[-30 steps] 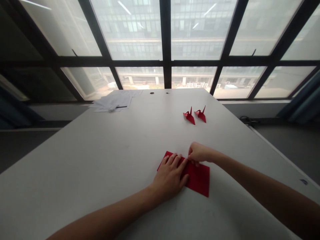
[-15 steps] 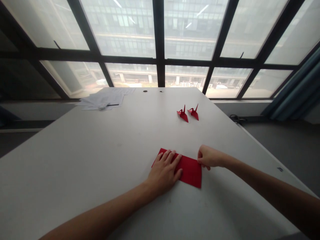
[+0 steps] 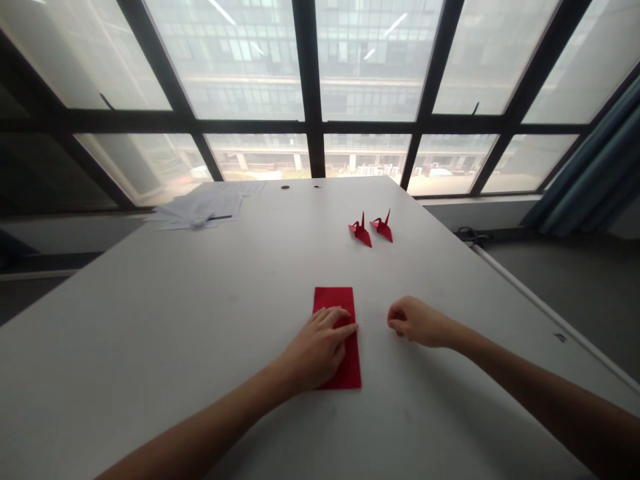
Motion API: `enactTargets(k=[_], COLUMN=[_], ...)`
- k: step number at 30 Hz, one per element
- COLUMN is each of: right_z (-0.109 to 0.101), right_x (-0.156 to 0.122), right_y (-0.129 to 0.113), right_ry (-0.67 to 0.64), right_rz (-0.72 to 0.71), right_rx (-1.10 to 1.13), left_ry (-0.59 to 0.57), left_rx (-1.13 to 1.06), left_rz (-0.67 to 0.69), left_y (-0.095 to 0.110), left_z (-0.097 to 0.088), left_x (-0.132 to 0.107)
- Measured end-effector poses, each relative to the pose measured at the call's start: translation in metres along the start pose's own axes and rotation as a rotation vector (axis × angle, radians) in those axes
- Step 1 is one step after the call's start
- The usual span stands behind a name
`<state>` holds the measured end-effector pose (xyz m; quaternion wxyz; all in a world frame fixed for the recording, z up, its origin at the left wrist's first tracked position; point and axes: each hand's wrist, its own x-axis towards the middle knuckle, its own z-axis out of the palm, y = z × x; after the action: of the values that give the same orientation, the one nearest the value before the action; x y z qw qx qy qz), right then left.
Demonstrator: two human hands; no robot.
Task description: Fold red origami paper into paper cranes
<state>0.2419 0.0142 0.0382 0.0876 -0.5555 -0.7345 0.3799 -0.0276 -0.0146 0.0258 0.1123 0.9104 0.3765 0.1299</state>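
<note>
A folded sheet of red paper (image 3: 334, 297) lies on the white table with its long side pointing away from me. My left hand (image 3: 320, 343) rests on it, fingers apart and palm down, covering much of its left and middle part. To the right of the paper, apart from it, my right hand (image 3: 413, 321) is closed, its fingers curled together with nothing visible in them. Beyond the hands stand two folded red paper cranes, a left crane (image 3: 361, 231) and a right crane (image 3: 383, 228).
Loose white papers (image 3: 193, 203) with a dark pen (image 3: 220, 217) on them lie at the table's far left. The table (image 3: 175, 300) runs up to a large window (image 3: 370, 63). A blue curtain (image 3: 583, 163) hangs at the right.
The red paper has turned from lying crosswise to pointing lengthwise away from me, under my left hand. My right hand has let go of its right edge and now sits clear of it.
</note>
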Motion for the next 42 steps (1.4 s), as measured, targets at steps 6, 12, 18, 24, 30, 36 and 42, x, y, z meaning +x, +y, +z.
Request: enactTargets(k=[6, 12, 18, 24, 30, 36, 42], right_z=[0.013, 0.022, 0.025, 0.018, 0.0, -0.012, 0.003], right_x=[0.022, 0.047, 0.052, 0.06, 0.085, 0.093, 0.083], right_y=[-0.015, -0.035, -0.05, -0.051, -0.04, -0.033, -0.043], right_ry=[-0.047, -0.079, -0.07, -0.026, 0.078, 0.089, -0.031], right_rz=[-0.024, -0.004, 0.052, 0.121, 0.215, 0.237, 0.194], right_rx=[0.038, 0.052, 0.011, -0.043, -0.056, -0.005, 0.036], left_ry=[0.09, 0.117, 0.138, 0.149, 0.135, 0.143, 0.141], left_rx=[-0.108, -0.081, -0.065, -0.039, -0.012, -0.01, -0.016], left_rz=[0.002, 0.073, 0.077, 0.086, 0.102, 0.092, 0.099], left_y=[-0.001, -0.003, -0.001, -0.002, -0.003, -0.003, -0.002], left_z=[0.015, 0.019, 0.019, 0.021, 0.023, 0.024, 0.022], left_x=[0.0, 0.001, 0.002, 0.002, 0.001, 0.001, 0.001])
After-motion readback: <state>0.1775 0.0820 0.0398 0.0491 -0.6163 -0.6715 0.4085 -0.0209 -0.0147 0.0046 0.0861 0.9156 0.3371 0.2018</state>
